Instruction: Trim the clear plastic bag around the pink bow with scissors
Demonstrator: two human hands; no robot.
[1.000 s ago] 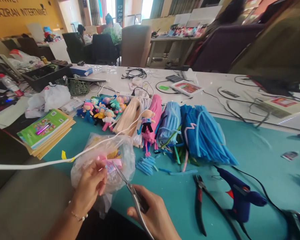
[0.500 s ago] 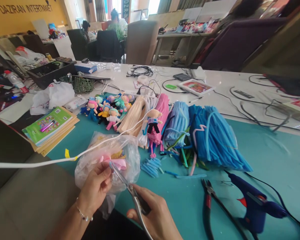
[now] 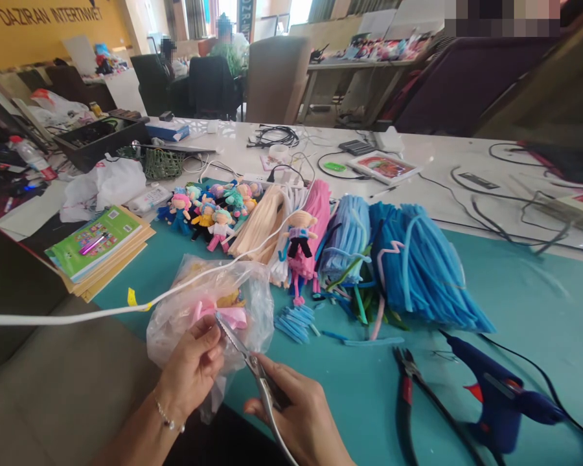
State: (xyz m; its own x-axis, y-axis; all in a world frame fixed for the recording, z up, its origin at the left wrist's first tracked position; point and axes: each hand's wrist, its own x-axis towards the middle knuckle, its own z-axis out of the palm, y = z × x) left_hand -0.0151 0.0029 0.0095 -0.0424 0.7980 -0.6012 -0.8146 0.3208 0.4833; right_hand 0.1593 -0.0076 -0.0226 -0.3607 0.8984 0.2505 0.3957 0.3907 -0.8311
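Observation:
My left hand (image 3: 199, 349) is closed in a pinch, its fingertips meeting the tip of a metal tool; whatever they grip is too small and hidden to name. My right hand (image 3: 298, 408) wraps round the handles of that scissor-like tool (image 3: 238, 340) with long, silver, toothed jaws, which points up and left. Behind both hands lies a crumpled clear plastic bag (image 3: 257, 291), with a pink ribbon bow (image 3: 233, 317) at the fingertips. Short light-blue pipe cleaner pieces (image 3: 294, 323) lie on the green mat (image 3: 350, 395), right of the bag.
Pipe cleaner bundles (image 3: 418, 265) and small dolls (image 3: 218, 226) line the mat's back. Cutting pliers (image 3: 405, 388) and a blue glue gun (image 3: 495, 388) lie at right. A white cable (image 3: 184, 285) crosses in front of the bag. Notebooks (image 3: 97, 252) are stacked at left.
My left hand has shifted slightly right and its fingers have moved a little at the tool's tip. The right hand keeps its hold on the tool. The view has shifted a little.

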